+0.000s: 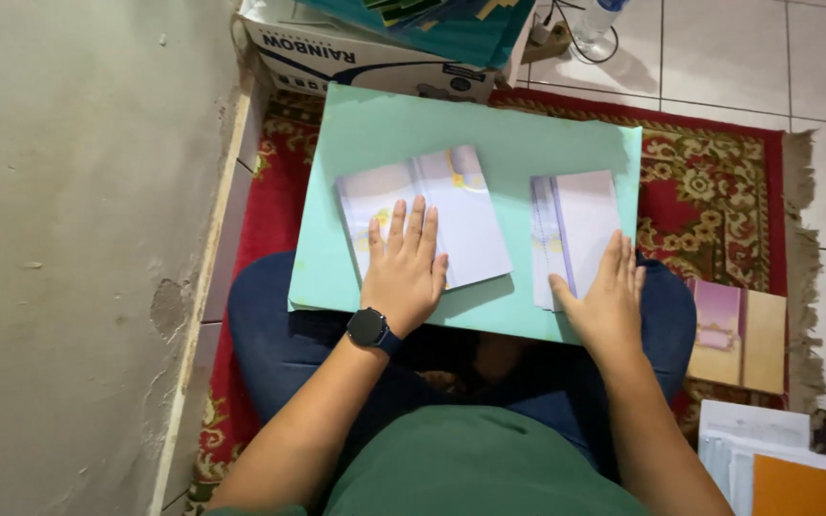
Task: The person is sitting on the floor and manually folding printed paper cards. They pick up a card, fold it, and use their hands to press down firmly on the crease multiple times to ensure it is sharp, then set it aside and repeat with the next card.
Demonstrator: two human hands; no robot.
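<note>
Seen from above, sitting cross-legged on a red patterned rug (719,182) beside a plaster wall (69,239), balancing a pale green board (489,134) across the lap. Left hand (403,272) lying flat, fingers spread, pressing an opened pale printed card (456,205); right hand (609,296) resting open on the lower edge of a stack of folded cards (580,220), gripping nothing. Possibly tipping if a knee shifts, sliding cards off. Card print too faint to make out; box (356,57) and side papers (767,449) cut off.
</note>
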